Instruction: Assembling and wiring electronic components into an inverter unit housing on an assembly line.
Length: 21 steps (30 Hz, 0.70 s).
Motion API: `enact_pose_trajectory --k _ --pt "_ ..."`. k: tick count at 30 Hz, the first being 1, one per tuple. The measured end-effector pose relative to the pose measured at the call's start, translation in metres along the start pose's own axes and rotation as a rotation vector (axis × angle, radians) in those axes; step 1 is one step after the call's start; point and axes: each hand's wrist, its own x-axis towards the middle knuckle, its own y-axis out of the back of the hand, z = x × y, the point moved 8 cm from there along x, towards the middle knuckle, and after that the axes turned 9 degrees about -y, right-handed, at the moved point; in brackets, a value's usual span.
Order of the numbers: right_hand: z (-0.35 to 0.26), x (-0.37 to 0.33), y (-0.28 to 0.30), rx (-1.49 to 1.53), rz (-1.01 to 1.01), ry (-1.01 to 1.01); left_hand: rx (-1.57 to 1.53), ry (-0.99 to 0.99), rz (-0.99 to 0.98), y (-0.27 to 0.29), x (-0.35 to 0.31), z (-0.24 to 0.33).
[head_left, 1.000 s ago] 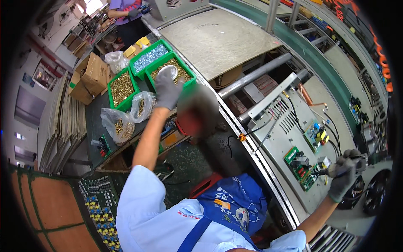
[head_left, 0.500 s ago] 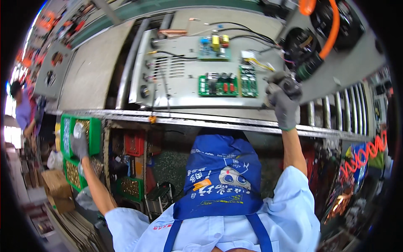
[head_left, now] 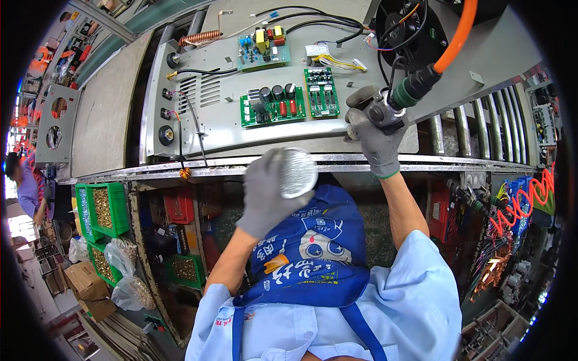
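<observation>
My left hand (head_left: 265, 195), in a grey glove and slightly smeared by motion, grips a round silvery disc-shaped piece (head_left: 299, 173) just in front of the bench edge. Its face has fine shiny lines; I cannot tell its exact kind. My right hand (head_left: 377, 133), also gloved, is wrapped round an air tool (head_left: 385, 111) with a green collar and an orange hose (head_left: 456, 42). The tool is beside the right end of a grey metal chassis (head_left: 211, 123). Mounted on that chassis are a green board with capacitors (head_left: 273, 104), a narrower green board (head_left: 321, 92) and a transformer board (head_left: 263, 48).
Green bins of small metal parts (head_left: 108, 209) stand at the left below the bench. A black fan (head_left: 415, 30) sits at the upper right, with metal rollers (head_left: 462, 131) near it. A red coiled hose (head_left: 522, 201) hangs at the right. Another person (head_left: 27, 186) works at far left.
My left hand has come from the green bins to the middle, carrying the silvery round piece. My right hand and the air tool have shifted slightly left. The view has turned, moving the chassis leftward.
</observation>
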Motion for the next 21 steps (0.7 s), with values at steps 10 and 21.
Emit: enact_pose_trajectory --k 10,21 --pt "0.001 -0.005 0.015 0.134 0.107 -0.043 -0.118 -0.214 0.147 -0.047 0.024 0.031" --pt "0.01 -0.007 0.018 0.198 0.105 -0.061 -0.065 -0.191 0.02 -0.05 0.032 0.023"
